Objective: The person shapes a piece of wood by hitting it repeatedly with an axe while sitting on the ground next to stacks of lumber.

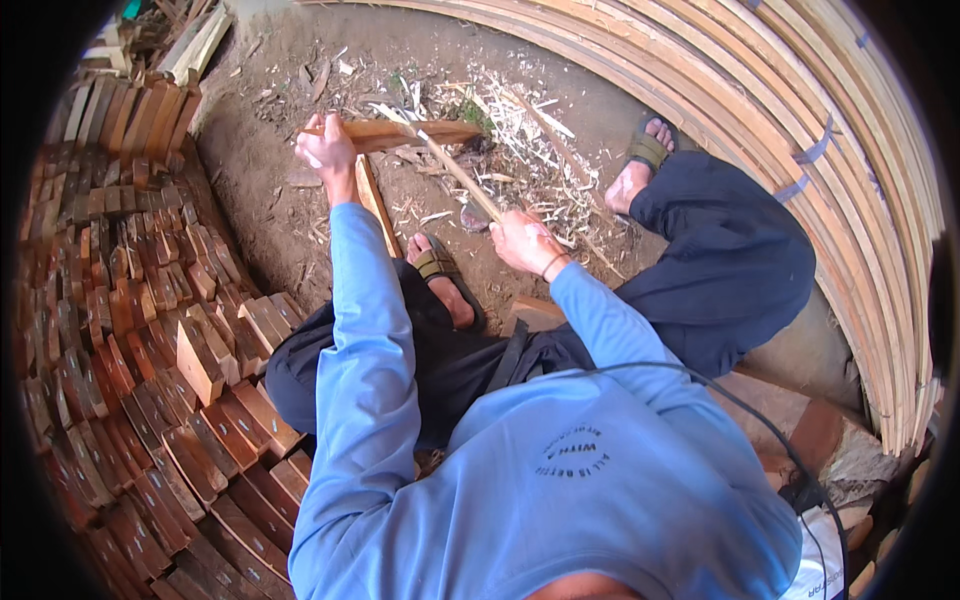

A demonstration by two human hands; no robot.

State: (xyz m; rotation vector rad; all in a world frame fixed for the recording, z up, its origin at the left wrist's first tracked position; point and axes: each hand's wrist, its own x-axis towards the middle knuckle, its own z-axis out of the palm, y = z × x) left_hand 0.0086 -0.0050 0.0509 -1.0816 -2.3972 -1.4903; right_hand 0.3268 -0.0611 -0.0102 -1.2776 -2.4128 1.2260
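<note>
My left hand (328,150) is closed round the near left end of a short wooden block (420,134), holding it tilted just above the ground. My right hand (524,243) grips the lower end of a long, pale wooden handle (462,182). That handle runs up and to the left, and its far end meets the middle of the block. The head of this chopping tool is thin and blurred against the wood, so its exact kind cannot be made out. Another narrow strip of wood (374,203) lies on the dirt below the block, beside my left foot.
Stacked wooden blocks (150,370) fill the left side. Long bent planks (760,110) curve along the right. Wood shavings (520,130) litter the dirt floor (270,70) ahead. My sandalled feet (645,160) stand apart on either side. A dark cable (770,430) hangs at my right.
</note>
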